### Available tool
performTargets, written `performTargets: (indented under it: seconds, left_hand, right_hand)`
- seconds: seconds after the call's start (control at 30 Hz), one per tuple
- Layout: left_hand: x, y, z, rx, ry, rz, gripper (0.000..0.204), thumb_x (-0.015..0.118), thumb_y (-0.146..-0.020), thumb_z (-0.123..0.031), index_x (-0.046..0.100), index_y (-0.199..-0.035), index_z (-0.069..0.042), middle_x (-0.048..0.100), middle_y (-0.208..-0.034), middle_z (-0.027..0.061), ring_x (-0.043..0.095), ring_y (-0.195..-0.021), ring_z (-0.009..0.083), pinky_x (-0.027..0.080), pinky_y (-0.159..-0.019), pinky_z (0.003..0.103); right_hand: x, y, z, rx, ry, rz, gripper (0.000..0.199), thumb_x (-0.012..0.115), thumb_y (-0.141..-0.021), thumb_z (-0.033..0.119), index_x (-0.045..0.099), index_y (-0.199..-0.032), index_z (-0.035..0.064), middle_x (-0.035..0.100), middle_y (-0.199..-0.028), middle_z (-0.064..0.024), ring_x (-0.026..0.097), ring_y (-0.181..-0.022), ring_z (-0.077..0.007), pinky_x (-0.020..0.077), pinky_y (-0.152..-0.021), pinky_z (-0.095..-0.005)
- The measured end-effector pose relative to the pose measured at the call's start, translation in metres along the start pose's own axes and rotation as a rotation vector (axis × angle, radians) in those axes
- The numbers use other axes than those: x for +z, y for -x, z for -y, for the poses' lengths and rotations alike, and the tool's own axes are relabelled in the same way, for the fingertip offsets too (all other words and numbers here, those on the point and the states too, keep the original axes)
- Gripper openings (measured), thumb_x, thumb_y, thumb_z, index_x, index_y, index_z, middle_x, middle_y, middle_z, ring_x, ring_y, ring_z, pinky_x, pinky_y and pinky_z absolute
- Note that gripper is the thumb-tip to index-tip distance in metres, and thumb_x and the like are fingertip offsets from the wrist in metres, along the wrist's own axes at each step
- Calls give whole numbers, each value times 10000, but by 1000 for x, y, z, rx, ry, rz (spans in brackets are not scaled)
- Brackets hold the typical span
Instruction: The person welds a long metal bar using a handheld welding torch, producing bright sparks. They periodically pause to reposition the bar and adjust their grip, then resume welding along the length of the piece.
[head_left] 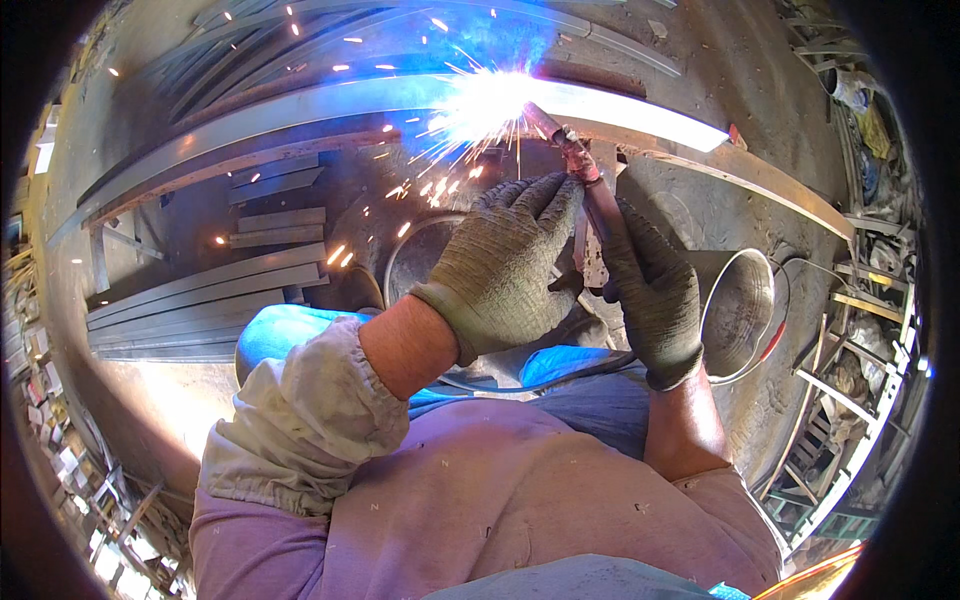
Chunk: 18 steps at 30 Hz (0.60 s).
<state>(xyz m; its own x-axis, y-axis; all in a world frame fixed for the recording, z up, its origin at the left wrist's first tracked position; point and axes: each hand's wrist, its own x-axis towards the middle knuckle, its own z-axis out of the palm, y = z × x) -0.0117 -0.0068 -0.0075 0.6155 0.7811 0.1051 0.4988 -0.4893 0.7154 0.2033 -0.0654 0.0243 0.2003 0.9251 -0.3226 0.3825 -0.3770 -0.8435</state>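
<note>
My gloved right hand (655, 295) is wrapped around a welding torch (579, 162) that slants up and to the left. Its tip meets a long metal bar (250, 118), where a glaring blue-white arc hides the contact spot. Sparks spray from there, mostly left and down. Also gloved, my left hand (510, 260) lies just left of the torch, fingers stretched toward the bar and thumb apart. Its fingertips are close to the torch neck; whether they touch it I cannot tell. Under the bar runs a rusty beam (770, 187).
Several flat metal strips (205, 300) lie on the floor at the left, with more lengths behind the beam. A metal bucket (738, 310) stands right of my right hand, near a thin cable. Metal frames and scrap (865, 370) line the right side.
</note>
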Motion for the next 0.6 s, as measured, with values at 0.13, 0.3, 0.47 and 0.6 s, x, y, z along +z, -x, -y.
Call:
performTargets:
  seconds: [0.13, 0.3, 0.47, 0.6]
  left_hand:
    - [-5, -1, -5, -12, -33, 16, 991, 841, -908, -345, 421, -1726, 25, 562, -1651, 312, 553, -1505, 512, 430, -1291, 576]
    - [-1, 1, -1, 1, -17, 20, 995, 835, -914, -355, 413, -1733, 20, 561, -1649, 318, 549, -1513, 511, 422, -1297, 579]
    - [0, 1, -1, 12, -49, 2, 939, 811, -918, -373, 469, -1665, 81, 571, -1636, 331, 558, -1498, 497, 418, -1298, 579]
    - [-2, 1, -3, -12, -15, 26, 974, 836, -920, -338, 423, -1727, 21, 532, -1673, 326, 532, -1523, 525, 419, -1290, 602]
  right_hand:
    - [0, 0, 10, 19, -50, 35, 418, 737, -1181, 249, 737, -1540, 36, 786, -1084, -30, 680, -986, -81, 584, -899, -284]
    - [0, 1, 5, -23, -40, 19, 415, 733, -1183, 228, 732, -1548, 31, 770, -1091, -20, 658, -988, -72, 574, -889, -275]
    - [-1, 0, 2, -9, -12, 36, 421, 734, -1182, 220, 725, -1557, 30, 770, -1096, -11, 659, -979, -72, 579, -873, -280]
    - [-1, 1, 3, -1, 5, 20, 426, 734, -1182, 227, 723, -1560, 30, 777, -1087, -13, 664, -970, -75, 582, -864, -285]
